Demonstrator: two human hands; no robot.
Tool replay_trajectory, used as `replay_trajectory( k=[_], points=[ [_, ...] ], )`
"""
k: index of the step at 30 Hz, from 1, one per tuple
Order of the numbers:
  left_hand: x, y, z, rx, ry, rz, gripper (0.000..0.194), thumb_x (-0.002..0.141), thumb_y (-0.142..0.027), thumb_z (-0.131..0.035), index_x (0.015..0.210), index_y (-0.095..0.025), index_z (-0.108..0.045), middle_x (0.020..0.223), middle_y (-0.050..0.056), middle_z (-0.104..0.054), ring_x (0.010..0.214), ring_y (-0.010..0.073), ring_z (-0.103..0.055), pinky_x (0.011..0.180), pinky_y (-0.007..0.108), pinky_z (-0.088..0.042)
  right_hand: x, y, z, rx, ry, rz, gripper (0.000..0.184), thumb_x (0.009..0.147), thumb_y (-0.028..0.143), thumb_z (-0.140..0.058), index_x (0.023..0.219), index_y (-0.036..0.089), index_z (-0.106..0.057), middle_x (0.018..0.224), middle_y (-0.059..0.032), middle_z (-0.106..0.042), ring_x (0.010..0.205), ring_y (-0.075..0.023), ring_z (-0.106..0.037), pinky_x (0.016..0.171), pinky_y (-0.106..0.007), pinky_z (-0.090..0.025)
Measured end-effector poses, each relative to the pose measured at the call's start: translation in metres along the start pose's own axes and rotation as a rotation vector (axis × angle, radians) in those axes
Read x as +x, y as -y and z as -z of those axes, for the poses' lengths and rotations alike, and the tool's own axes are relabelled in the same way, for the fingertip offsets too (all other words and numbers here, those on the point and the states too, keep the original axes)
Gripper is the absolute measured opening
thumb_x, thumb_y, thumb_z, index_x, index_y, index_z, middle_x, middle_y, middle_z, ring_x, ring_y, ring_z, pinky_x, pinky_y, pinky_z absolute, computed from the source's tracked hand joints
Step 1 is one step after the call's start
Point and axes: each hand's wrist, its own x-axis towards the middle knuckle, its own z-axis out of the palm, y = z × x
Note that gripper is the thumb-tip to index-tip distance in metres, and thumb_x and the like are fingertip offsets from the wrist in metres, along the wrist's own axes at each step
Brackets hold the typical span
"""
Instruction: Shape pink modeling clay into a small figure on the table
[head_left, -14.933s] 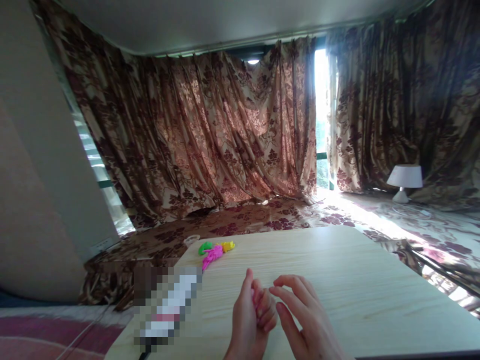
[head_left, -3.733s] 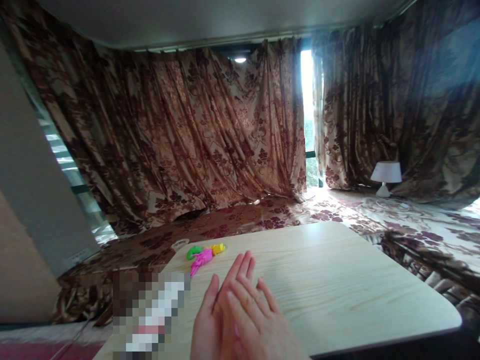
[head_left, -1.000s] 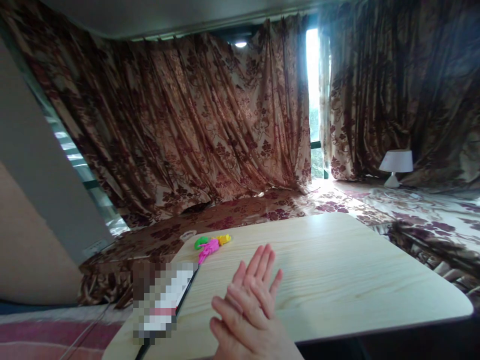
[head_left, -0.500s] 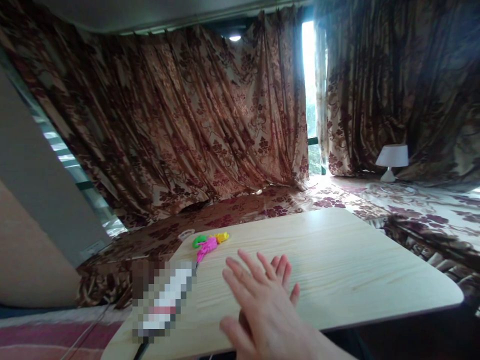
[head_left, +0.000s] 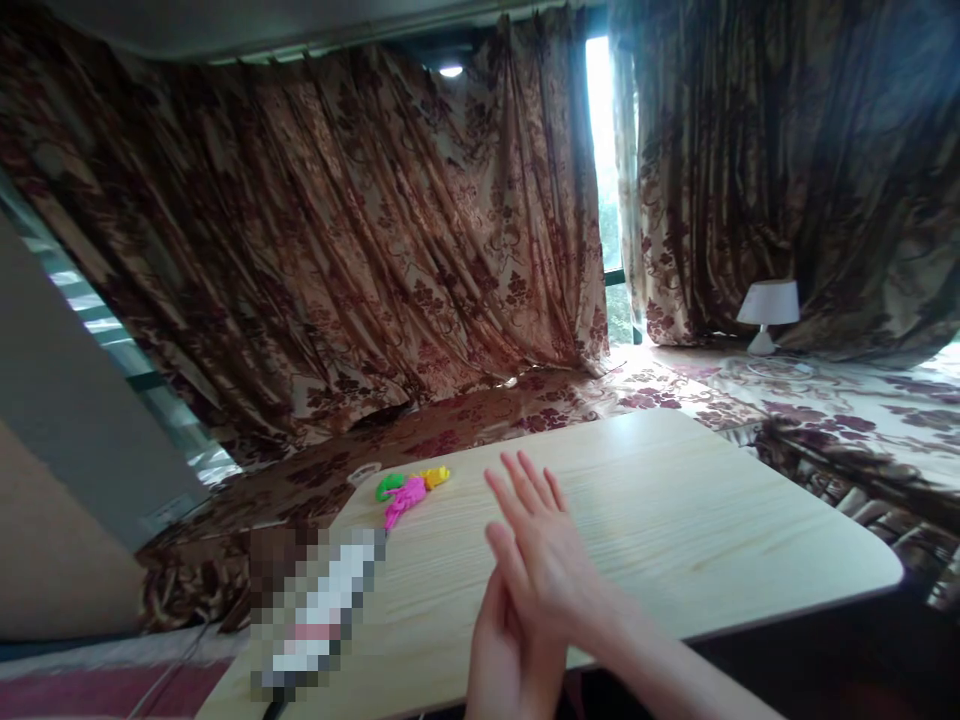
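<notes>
We take the table [head_left: 660, 520] as the reference. Along its left edge lies a long white object [head_left: 322, 610], pixelated beyond identification, with a reddish band across it and a black cord [head_left: 275, 706] at its near end. Its far end sits just beside the pink piece. A pale ring [head_left: 365, 473] shows at the table's far left corner. Beyond the far edge are a floral cover [head_left: 480, 412] and a patterned curtain [head_left: 420, 250]; a white lamp [head_left: 768, 303] stands past the far right corner.

The pink piece [head_left: 406, 496] lies near the table's far left corner. Its long axis runs diagonally across the top, and its narrow tail points toward the near left. The yellow piece [head_left: 436, 478] adjoins it on the right, blunt end pointing right. The green piece [head_left: 389, 487] curls on its left.

We position both hands over the table's near edge. Our right hand [head_left: 541, 550] is extended, fingers straight and slightly spread toward the far edge, its heel against the left hand [head_left: 501, 650]. The left fingers are covered; we cannot tell their grip or whether anything lies between the palms.
</notes>
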Motion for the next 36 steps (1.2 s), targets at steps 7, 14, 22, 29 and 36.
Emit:
replay_trajectory(
  k=[7,14,22,29,36],
  points=[
    [-0.016,-0.014,0.010,0.059,-0.127,0.125,0.033,0.078,-0.016,-0.063,0.110,-0.018,-0.062,0.110,0.010,-0.067,0.104,0.0218,-0.062,0.086,0.031,-0.051,0.003,-0.054,0.009,0.390,-0.006,-0.270,0.038,0.096,0.032,-0.034,0.126,0.020,-0.052,0.134,-0.0063,-0.049,0.130,-0.0191,-0.034,0.108,-0.041,-0.027],
    [-0.002,-0.025,0.028,0.424,-0.093,-0.043,0.020,0.081,-0.032,-0.060,0.094,-0.017,-0.062,0.095,0.007,-0.066,0.088,0.0173,-0.063,0.078,0.030,-0.051,-0.028,-0.044,0.014,0.343,0.091,-0.037,0.030,0.082,0.018,-0.060,0.112,0.023,-0.060,0.109,-0.0034,-0.063,0.106,-0.0188,-0.053,0.093,-0.032,-0.042],
    [0.025,-0.021,0.051,1.219,-0.046,-0.363,0.012,0.075,-0.027,-0.061,0.084,-0.019,-0.064,0.086,0.005,-0.065,0.085,0.0203,-0.060,0.081,0.034,-0.044,-0.033,-0.065,0.004,-0.125,0.280,-0.026,0.025,0.078,0.010,-0.054,0.096,0.023,-0.065,0.095,-0.0040,-0.064,0.102,-0.0216,-0.051,0.090,-0.035,-0.038],
    [0.019,-0.006,0.050,1.297,-0.029,-0.432,0.005,0.076,-0.019,-0.057,0.072,-0.020,-0.060,0.077,0.002,-0.058,0.075,0.0183,-0.057,0.072,0.031,-0.045,-0.010,-0.074,-0.003,-0.022,0.288,-0.074,0.041,0.090,0.014,-0.033,0.128,0.016,-0.048,0.128,-0.0083,-0.053,0.120,-0.0174,-0.044,0.101,-0.032,-0.035],
    [-0.007,-0.024,0.072,1.361,-0.045,-0.481,0.018,0.082,-0.021,-0.051,0.088,-0.023,-0.068,0.100,0.007,-0.064,0.095,0.0230,-0.059,0.086,0.034,-0.044,0.011,-0.057,-0.068,-0.138,0.298,-0.169,0.044,0.096,0.035,-0.030,0.130,0.013,-0.048,0.137,-0.0148,-0.045,0.130,-0.0279,-0.033,0.103,-0.048,-0.028]
  ],
)
